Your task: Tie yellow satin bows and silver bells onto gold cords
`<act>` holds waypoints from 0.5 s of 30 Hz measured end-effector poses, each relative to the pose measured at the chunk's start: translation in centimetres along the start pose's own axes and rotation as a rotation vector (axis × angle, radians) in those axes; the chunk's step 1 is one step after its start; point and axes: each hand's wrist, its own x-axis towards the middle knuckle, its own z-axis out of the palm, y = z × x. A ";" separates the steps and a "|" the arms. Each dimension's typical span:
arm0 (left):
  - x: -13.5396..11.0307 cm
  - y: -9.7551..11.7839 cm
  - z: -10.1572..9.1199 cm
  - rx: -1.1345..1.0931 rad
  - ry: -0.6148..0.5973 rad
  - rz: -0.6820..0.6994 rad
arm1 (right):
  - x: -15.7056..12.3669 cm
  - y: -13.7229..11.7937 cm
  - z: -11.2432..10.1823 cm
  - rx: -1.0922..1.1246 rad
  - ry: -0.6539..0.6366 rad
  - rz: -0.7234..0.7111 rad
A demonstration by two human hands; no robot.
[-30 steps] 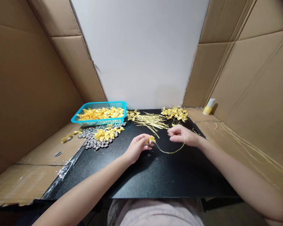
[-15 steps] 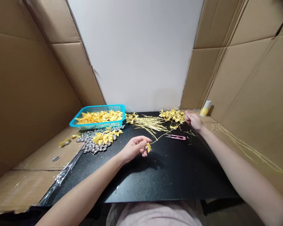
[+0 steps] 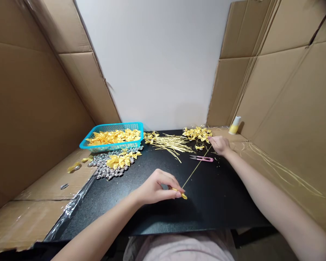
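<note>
Over the front middle of the black table, my left hand (image 3: 163, 186) pinches a small yellow ribbon bow (image 3: 184, 196), mostly hidden by the fingers. A thin gold cord (image 3: 195, 170) runs taut from it up to my right hand (image 3: 219, 145), whose closed fingers grip the far end. Pink-handled thread snips (image 3: 205, 159) lie on the table beneath the cord. Just left of my right hand is a heap of yellow bows with cords (image 3: 197, 133). Many cut gold cords (image 3: 172, 142) lie in a loose pile at the back middle.
A turquoise basket (image 3: 84, 145) of yellow bows stands at the back left. Before it spread silver beads (image 3: 103, 170) with several bows (image 3: 121, 159) on top. A white-and-yellow spool (image 3: 235, 125) stands at the back right. Cardboard walls (image 3: 293, 90) enclose the sides.
My left hand has moved toward me and to the right with the bow, and turned palm down. The cord, slack before, is now straight. My right hand has shifted slightly toward me.
</note>
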 end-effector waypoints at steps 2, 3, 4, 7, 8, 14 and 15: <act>0.0 -0.2 0.4 0.194 -0.102 0.088 | 0.1 0.3 0.0 -0.056 0.013 0.032; 0.0 -0.5 0.6 0.294 -0.141 0.122 | 0.1 0.4 0.0 -0.082 0.021 0.049; 0.0 -0.8 0.8 0.403 -0.170 0.157 | 0.1 0.5 0.0 -0.106 0.029 0.064; 0.0 -1.4 1.1 0.781 -0.201 0.252 | 0.2 0.6 -0.3 -0.167 0.038 0.090; 0.0 -1.4 1.1 0.900 -0.200 0.267 | 0.1 0.5 -0.4 -0.181 0.030 0.087; 0.4 -1.2 0.5 1.346 -0.255 -0.004 | 0.3 -1.2 -1.1 -0.195 -0.186 -0.110; 0.4 -1.1 0.5 1.380 -0.269 -0.052 | 0.9 -1.8 -1.1 -0.198 -0.226 -0.155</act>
